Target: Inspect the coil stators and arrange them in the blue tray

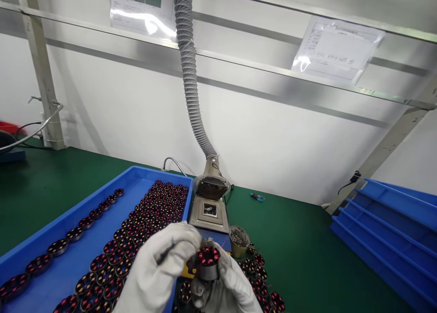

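Observation:
Both my hands wear white gloves with grey-smudged fingers. My right hand (pixel 232 276) is wrapped round a small motor stator (pixel 208 259), a dark metal ring with pink-red windings facing up. My left hand (pixel 164 258) is closed at the stator's left side, its fingertips pinched together; what they hold, if anything, is hidden. Just beyond the hands stands a solder pot (pixel 209 215) with a square opening of shiny metal. A small container (pixel 239 241) of grey scraps sits beside the pot.
A blue tray (pixel 136 174) on the left holds many stators in rows. More stators (pixel 260 288) lie on the green table to the right. A grey fume hose (pixel 191 76) hangs over the pot. Blue-handled cutters (pixel 257 197) lie behind; blue trays (pixel 385 240) are stacked at right.

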The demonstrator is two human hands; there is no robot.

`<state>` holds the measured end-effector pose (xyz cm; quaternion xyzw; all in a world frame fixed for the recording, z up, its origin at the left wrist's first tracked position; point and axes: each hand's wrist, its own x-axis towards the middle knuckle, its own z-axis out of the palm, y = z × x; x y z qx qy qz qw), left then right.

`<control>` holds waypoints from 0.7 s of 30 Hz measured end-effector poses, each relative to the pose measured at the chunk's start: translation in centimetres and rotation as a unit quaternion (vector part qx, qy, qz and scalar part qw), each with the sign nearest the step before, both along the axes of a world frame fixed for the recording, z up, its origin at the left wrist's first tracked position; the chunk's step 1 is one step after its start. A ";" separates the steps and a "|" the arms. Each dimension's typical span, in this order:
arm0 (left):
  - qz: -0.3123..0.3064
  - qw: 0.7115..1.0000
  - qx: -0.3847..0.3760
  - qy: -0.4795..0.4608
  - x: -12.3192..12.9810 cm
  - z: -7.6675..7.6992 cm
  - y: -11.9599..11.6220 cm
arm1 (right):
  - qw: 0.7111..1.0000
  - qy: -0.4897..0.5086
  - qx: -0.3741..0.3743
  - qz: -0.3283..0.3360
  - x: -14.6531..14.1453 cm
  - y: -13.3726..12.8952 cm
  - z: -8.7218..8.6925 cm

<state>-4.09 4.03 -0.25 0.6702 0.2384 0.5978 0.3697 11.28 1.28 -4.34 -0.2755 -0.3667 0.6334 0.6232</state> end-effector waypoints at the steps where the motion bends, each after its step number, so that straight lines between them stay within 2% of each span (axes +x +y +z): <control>1: 0.024 0.999 -0.043 -0.020 -0.1 -0.1 -0.1 | 1.000 0.004 0.000 0.001 0.0 -0.1 0.0; 3: 0.035 0.997 -0.070 0.006 -0.4 -0.2 -0.2 | 1.000 0.011 0.001 0.000 0.2 -0.3 0.1; 6: -0.025 0.993 -0.013 0.111 -0.3 -0.1 -0.6 | 1.000 0.016 0.002 -0.001 0.4 -0.4 0.1; 9: -0.029 0.992 -0.006 0.122 0.3 0.4 -1.0 | 1.000 0.024 0.001 -0.005 0.5 -0.7 -0.2; 11: -0.028 0.995 -0.023 0.090 0.7 0.7 -1.0 | 0.999 0.032 -0.006 -0.009 0.4 -0.6 -0.7; 14: -0.042 0.996 -0.075 -0.023 1.2 0.8 -0.7 | 0.999 0.040 -0.019 -0.004 0.1 0.2 -1.6; 18: 0.005 0.981 -0.138 -0.135 1.1 0.5 -0.1 | 0.997 0.063 -0.027 0.025 -0.4 2.4 -2.9; 20: 0.036 0.976 -0.152 -0.149 0.8 0.6 -0.2 | 0.996 0.080 -0.030 0.030 -0.5 3.1 -3.3; 21: 0.037 0.979 -0.156 -0.126 0.7 0.8 -0.3 | 0.996 0.085 -0.027 0.025 -0.6 3.2 -3.4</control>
